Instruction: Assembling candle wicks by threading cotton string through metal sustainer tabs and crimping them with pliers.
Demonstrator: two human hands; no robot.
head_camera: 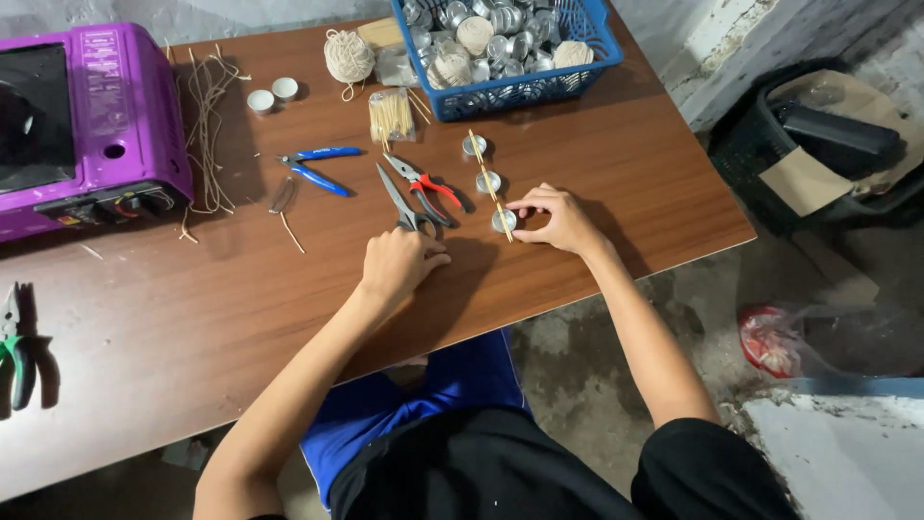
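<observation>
Three small round metal cups stand in a row on the brown table (192, 318): the far cup (474, 145), the middle cup (489, 181) and the near cup (502, 221). A thin wooden stick (489, 183) lies across all three. My right hand (558, 220) rests beside the near cup, fingertips touching it and the stick's end. My left hand (397, 260) lies curled on the table at the handles of grey scissors (397, 199), whether gripping them I cannot tell. Red-handled pliers (428, 188) lie next to the scissors.
A blue basket (539, 89) of metal cups and string balls sits at the far edge. Blue-handled pliers (318, 166), a bundle of sticks (390, 116), a string ball (347, 55), cut wicks (207, 135), a purple stove (91, 125) and green pliers (17, 351) are on the table.
</observation>
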